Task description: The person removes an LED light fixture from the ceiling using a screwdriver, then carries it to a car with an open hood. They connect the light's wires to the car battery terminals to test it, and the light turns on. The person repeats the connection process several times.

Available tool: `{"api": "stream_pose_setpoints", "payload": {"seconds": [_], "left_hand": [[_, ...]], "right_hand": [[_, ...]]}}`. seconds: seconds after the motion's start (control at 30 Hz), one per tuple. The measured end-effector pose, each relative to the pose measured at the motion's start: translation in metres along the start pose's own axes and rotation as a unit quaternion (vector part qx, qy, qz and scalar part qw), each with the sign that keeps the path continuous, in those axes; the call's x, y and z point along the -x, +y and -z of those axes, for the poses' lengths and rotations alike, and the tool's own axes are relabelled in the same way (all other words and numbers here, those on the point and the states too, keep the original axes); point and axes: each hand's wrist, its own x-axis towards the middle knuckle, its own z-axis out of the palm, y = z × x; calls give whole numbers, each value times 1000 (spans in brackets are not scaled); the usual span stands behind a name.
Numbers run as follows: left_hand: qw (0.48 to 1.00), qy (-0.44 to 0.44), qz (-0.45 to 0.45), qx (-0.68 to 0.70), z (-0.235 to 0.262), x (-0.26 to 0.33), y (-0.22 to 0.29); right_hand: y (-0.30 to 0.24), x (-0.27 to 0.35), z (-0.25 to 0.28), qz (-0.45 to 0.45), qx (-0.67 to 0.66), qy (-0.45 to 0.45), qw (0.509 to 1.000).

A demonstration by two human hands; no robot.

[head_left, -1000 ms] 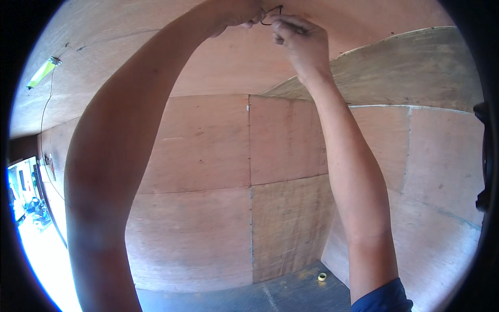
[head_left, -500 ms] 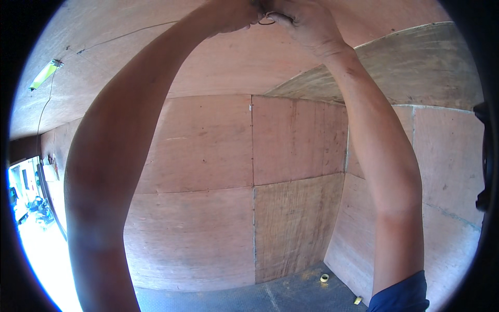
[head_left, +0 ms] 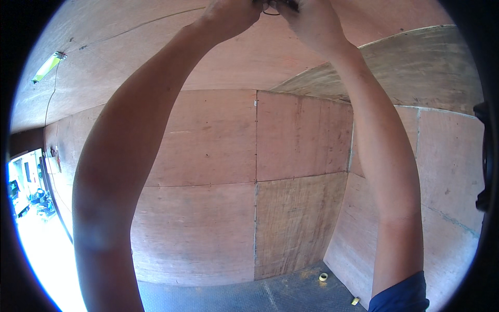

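Note:
Both arms reach up to the plywood ceiling (head_left: 353, 21), and my hands meet at the top edge of the picture. My left hand (head_left: 234, 15) is closed, its fingertips at a thin dark wire that bends in a small loop (head_left: 271, 13) between the hands. Closed too, my right hand (head_left: 318, 26) pinches a dark piece (head_left: 289, 4) at that wire, thumb toward the left hand. The frame edge cuts off the upper fingers, so the exact kind of dark piece is unclear. Along the ceiling a thin cable (head_left: 140, 24) runs toward my left hand.
A yellow-green tube light (head_left: 48, 67) hangs at the upper left with a cord down the wall. Plywood panels (head_left: 208, 135) form the walls. A bright doorway (head_left: 31, 182) lies left. On the dark floor sit a tape roll (head_left: 323, 277) and a small yellow item (head_left: 355, 301).
The view has shifted slightly, so the walls and light sit a little farther right. My left forearm has swung a bit rightward; both hands stay together at the wire.

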Motion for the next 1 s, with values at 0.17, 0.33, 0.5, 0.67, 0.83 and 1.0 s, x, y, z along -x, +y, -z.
{"api": "stream_pose_setpoints", "payload": {"seconds": [0.17,0.33,0.5,0.67,0.83,1.0], "left_hand": [[996,31,-49,-68,-4,-1,5],[987,101,-104,-75,-13,-4,9],[998,-38,32,-38,5,-11,10],[979,-130,145,64,8,-14,10],[997,-59,-18,-40,-6,-20,1],[976,-159,73,-131,-27,-40,-2]], "right_hand": [[4,-5,-6,-7,-18,17,1000],[3,-9,-13,-70,26,43,996],[-2,11,4,-75,13,62,995],[13,2,10,240,199,74,947],[17,-1,4,186,216,61,957],[14,4,7,86,148,12,985]]}}
